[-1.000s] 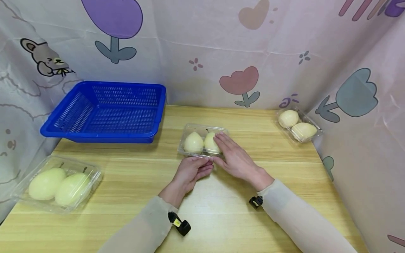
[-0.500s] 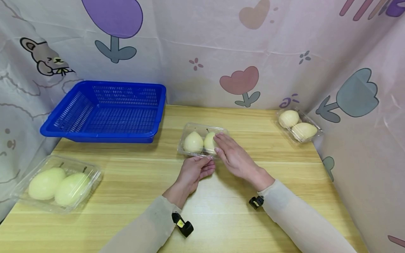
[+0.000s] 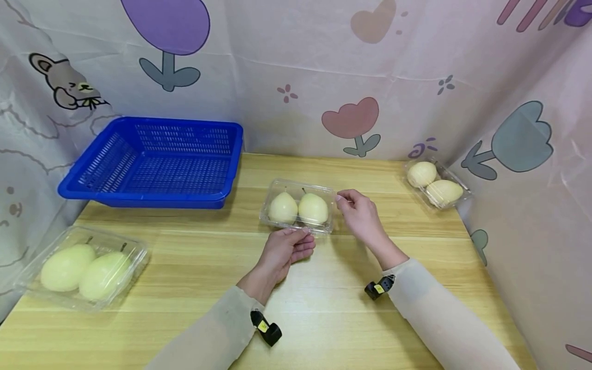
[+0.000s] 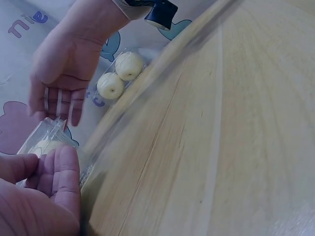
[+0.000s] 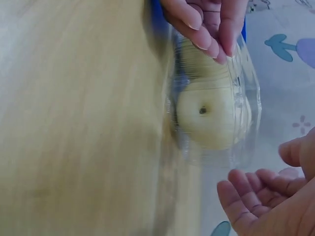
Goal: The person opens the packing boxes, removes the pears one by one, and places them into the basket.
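Head view: a clear, rectangular plastic box [image 3: 298, 186] with two round, pale-yellow pears [image 3: 313, 209] sits mid-table on light wooden boards [image 3: 324, 318]. The left hand [image 3: 279, 254] pinches its near edge; the right hand [image 3: 363, 213] is just beside its right end.

Left wrist view: left thumb and fingers meet at the box.

Right wrist view: the right fingers curve loosely, thumb apart, gripping nothing.

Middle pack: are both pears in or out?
In: the head view shows left pear and right pear within the clear pack, seen through its plastic.
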`<state>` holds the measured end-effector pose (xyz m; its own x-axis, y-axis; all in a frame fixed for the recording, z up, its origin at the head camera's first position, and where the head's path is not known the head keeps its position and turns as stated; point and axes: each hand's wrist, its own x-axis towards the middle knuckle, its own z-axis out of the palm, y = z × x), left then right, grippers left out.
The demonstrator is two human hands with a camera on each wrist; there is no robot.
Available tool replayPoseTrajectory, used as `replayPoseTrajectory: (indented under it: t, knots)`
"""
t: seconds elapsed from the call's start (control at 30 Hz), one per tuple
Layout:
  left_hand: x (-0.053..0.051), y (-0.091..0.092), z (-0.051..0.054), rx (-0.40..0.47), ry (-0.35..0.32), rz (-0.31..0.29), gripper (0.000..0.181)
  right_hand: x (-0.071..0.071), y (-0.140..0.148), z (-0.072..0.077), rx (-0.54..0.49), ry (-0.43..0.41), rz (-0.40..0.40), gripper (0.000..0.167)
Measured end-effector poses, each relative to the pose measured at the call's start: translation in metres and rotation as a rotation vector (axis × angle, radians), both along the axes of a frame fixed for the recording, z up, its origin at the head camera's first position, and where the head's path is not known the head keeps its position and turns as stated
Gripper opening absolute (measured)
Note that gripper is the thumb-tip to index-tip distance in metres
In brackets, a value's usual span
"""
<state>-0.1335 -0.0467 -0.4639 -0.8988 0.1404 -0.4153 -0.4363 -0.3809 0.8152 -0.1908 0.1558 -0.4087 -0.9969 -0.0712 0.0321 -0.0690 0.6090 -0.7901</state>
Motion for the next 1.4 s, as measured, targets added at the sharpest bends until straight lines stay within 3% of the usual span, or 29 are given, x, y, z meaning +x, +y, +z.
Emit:
replayPoseTrajectory:
  t: [0.13,0.37,0.53,0.8,1.0,1.2,1.4]
  knots:
    - [0.0,-0.001,0.001,-0.002,-0.007,-0.011,0.025,-0.002,0.001,-0.004,-0.081,-0.14,-0.048,0.038]
    - [-0.001,-0.004,0.002,-0.004,-0.002,-0.033,0.027,-0.006,0.002,-0.009,-0.255,-0.306,-0.042,0.034]
    - [-0.003,-0.005,0.003,-0.002,0.006,-0.043,0.027,-0.011,0.004,-0.01,-0.405,-0.482,-0.064,0.034]
    - [-0.004,-0.007,0.002,-0.002,0.014,-0.043,0.026,-0.016,0.01,-0.005,-0.547,-0.685,-0.032,0.038]
    - [-0.003,-0.004,0.003,-0.022,0.023,-0.027,0.024,-0.016,0.014,-0.005,-0.617,-0.738,-0.009,0.037]
    - [-0.003,-0.001,0.001,-0.041,0.018,-0.016,0.025,-0.015,0.015,-0.01,-0.634,-0.717,0.007,0.021]
    - [-0.006,-0.001,0.0,-0.038,0.003,-0.032,0.029,-0.015,0.013,-0.011,-0.64,-0.704,0.008,0.021]
